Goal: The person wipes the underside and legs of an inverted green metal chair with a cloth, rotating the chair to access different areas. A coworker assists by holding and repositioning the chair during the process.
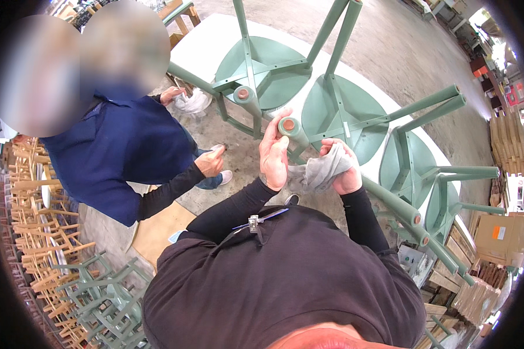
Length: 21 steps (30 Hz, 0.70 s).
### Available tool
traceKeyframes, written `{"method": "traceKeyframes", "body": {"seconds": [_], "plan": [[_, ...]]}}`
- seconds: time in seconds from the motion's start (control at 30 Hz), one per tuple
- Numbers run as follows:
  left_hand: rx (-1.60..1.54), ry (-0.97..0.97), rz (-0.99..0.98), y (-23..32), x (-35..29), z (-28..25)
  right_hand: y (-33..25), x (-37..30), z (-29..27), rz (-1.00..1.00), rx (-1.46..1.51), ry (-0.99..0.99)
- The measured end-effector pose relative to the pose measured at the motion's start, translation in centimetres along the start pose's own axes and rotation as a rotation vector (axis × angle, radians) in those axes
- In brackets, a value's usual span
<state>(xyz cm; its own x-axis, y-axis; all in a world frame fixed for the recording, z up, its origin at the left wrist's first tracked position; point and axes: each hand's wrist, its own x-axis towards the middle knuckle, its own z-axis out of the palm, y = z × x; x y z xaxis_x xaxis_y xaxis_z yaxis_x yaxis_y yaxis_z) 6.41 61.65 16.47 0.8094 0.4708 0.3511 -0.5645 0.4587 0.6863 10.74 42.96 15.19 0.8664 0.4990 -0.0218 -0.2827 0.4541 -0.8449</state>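
Note:
Several green stools stand upside down in a row on a white-topped table (192,49), their legs pointing up. Near its brownish end, one green stool leg (297,137) is gripped by my left hand (273,157), with the fingers behind it and the thumb along its side. A crumpled grey cloth (323,170) is bunched in my right hand (347,174), just right of that leg. The nearest upturned seat (355,102) lies beyond my right hand, with crossed braces on its underside.
On my left stands a co-worker in a navy top (128,151), with a white cloth (193,102) in one hand. Green stool frames (108,291) and bare wooden frames (38,215) are piled at the left. A cardboard box (501,238) sits at the right; stool legs (390,200) jut out beside my right forearm.

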Motion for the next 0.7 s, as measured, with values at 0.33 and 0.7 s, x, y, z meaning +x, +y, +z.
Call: {"method": "traceKeyframes", "body": {"seconds": [0.33,0.7], "plan": [[-0.079,0.124,-0.067,-0.2,0.0,-0.7,-0.9,-0.8,-1.8,-0.007,-0.066,-0.004],[-0.023,0.122,-0.002,0.4,0.0,-0.3,-1.4,-1.6,-2.3,0.027,-0.034,-0.048]]}}
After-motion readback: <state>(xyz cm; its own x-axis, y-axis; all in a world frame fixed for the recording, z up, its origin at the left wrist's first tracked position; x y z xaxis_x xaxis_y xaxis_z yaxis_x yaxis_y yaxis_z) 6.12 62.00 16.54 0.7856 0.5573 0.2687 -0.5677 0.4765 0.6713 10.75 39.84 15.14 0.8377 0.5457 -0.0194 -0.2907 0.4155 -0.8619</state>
